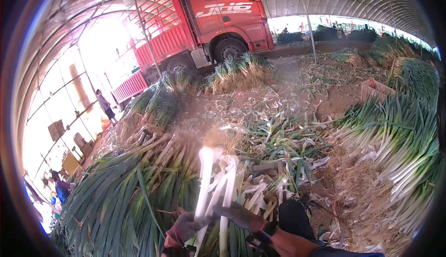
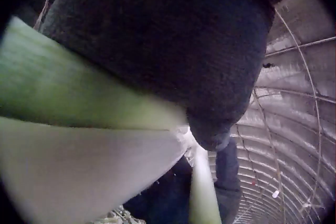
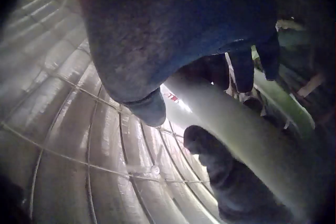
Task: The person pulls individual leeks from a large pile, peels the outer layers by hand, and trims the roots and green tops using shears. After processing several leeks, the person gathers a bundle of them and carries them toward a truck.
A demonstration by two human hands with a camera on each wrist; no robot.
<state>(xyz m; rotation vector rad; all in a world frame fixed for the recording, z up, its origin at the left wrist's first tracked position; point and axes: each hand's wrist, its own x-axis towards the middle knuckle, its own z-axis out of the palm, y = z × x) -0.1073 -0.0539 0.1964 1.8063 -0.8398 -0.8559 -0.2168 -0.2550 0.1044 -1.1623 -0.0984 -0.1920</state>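
Several thick leeks [image 1: 205,173] stand upright in front of me, white shafts and root ends up, green parts down. My gloved left hand [image 1: 186,227] grips them low on the shafts; in the left wrist view its dark glove [image 2: 157,40] lies against a pale green leek [image 2: 79,87]. From the other side, my gloved right hand [image 1: 242,216] reaches in and holds a leek at the right of the bunch. The right wrist view shows its fingers [image 3: 242,69] bent over a pale shaft [image 3: 231,119], the thumb [image 3: 149,109] in front. Lower shafts are partly hidden by the hands.
A large leek pile [image 1: 116,206] lies close on my left, with another row [image 1: 395,159] on the right. Trimmed leaves [image 1: 283,141] litter the ground ahead. Farther off are bundled leeks [image 1: 239,75], a red truck [image 1: 218,15] and a standing person [image 1: 106,106].
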